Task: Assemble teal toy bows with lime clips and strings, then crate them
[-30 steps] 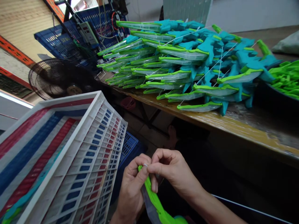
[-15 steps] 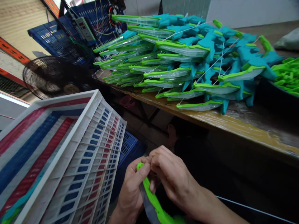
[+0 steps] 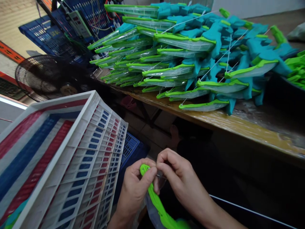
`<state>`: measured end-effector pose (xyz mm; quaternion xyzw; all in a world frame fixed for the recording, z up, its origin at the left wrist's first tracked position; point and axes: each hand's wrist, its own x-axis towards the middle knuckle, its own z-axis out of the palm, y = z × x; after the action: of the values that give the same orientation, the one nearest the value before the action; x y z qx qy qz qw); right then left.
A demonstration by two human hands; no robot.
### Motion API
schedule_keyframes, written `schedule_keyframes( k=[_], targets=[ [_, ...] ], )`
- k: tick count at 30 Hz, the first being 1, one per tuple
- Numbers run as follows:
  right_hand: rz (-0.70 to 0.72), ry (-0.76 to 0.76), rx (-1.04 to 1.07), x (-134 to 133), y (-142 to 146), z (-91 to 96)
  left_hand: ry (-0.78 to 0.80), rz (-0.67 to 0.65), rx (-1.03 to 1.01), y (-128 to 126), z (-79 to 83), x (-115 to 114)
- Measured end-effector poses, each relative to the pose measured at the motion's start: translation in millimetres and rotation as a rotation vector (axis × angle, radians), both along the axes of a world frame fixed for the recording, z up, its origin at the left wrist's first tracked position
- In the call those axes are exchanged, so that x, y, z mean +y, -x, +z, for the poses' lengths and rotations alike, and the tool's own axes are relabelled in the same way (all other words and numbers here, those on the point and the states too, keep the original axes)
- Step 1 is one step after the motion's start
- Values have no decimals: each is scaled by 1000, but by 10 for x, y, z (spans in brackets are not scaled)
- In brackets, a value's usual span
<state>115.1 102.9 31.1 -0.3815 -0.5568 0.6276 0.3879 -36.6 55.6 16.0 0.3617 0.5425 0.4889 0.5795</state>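
Observation:
My left hand (image 3: 134,186) is closed around the tip of a toy bow's limb (image 3: 156,203), bright green along one edge with a clear plastic side. The rest of that bow runs down out of the picture. Beside the tip, my right hand (image 3: 182,176) pinches a thin string, its fingertips touching my left fingers; only a short bit of the string shows between the hands. A taut white string (image 3: 238,207) stretches away to the lower right, behind my right forearm.
Many toy bows (image 3: 186,43) with teal grips lie stacked on the wooden table (image 3: 250,130). A white slatted crate (image 3: 90,171) with a striped lining stands at left. Behind it are a black fan (image 3: 40,76) and a blue crate (image 3: 45,35). Green parts (image 3: 296,68) lie at right.
My right hand has drawn slightly right, its fingers now in a narrower pinch on the string. The left hand still grips the limb tip. The view has shifted a little.

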Motion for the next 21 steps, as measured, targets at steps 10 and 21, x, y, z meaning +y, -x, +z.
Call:
schedule_keyframes(
  k=[10, 21],
  targets=[
    [-66, -150, -27, -31, -21, -123, 114, 43, -186, -139, 10, 116],
    [-172, -607, -77, 0, -77, -185, 212, 42, -526, -206, 57, 188]
  ],
)
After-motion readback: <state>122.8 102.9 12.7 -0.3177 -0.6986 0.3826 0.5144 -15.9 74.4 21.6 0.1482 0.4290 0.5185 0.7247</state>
